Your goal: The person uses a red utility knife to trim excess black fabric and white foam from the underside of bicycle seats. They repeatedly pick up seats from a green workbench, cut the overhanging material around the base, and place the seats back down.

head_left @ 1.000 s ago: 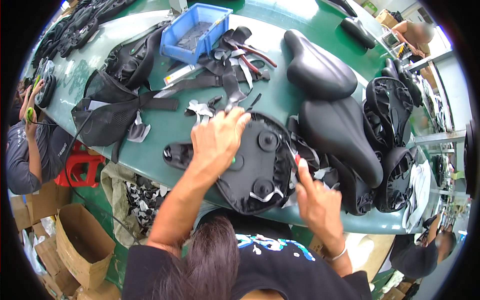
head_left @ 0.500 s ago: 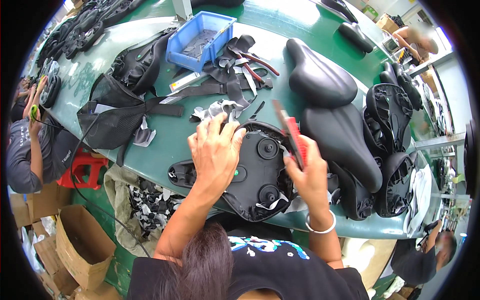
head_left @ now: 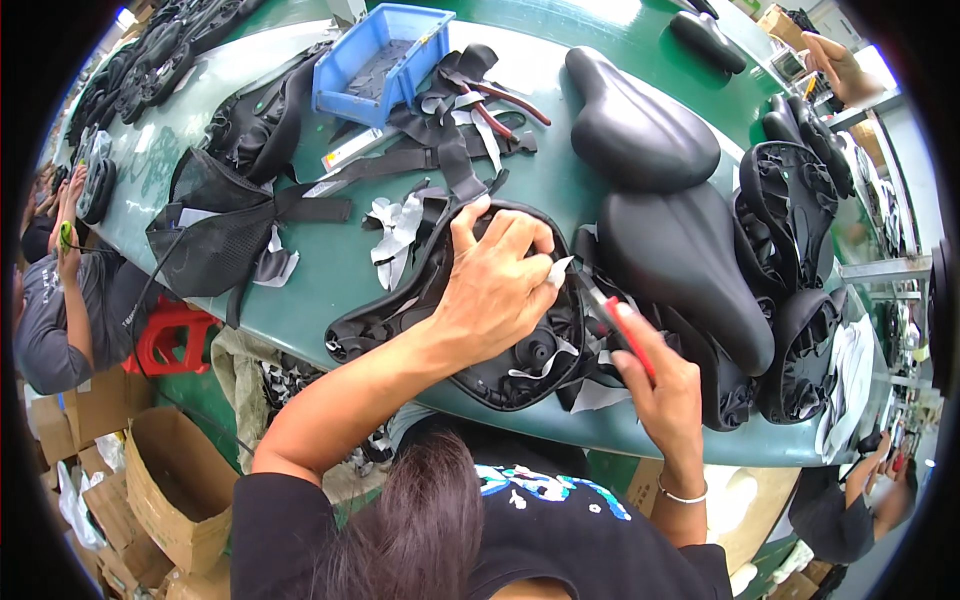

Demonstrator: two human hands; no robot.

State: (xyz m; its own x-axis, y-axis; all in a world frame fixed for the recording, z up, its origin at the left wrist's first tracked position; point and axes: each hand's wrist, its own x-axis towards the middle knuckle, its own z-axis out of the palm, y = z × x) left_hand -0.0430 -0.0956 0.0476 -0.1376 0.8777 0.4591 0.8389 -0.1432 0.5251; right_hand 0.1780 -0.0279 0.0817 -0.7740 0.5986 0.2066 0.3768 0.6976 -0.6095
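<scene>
A long green workbench (head_left: 330, 270) fills the view, crowded with black parts, and cardboard boxes (head_left: 160, 490) stand on the floor beside it. Right in front of the person lies an upturned bicycle saddle (head_left: 470, 330), its black plastic underside facing up, near the bench's front edge. The left hand (head_left: 495, 285) presses down flat on that underside, fingers spread and curled over the shell, thumb and forefinger pinching a small pale scrap of material (head_left: 556, 270) at the rim. The right hand (head_left: 665, 385) is clenched around a red-handled tool (head_left: 615, 325), pliers or cutters by the look of it, its dark tip meeting that pale scrap just beside the left fingertips. Beyond, two finished padded saddles (head_left: 650, 190) lie top-up, touching each other, and more upturned shells (head_left: 790, 215) are piled at the right end. Farther back sits a blue plastic bin (head_left: 385, 55), with black straps (head_left: 440, 150) and another pair of red-handled pliers (head_left: 500, 105) near it. A black mesh bag (head_left: 210, 230) sprawls to the left. Another person in a grey shirt (head_left: 55, 310) works at the far left.
</scene>
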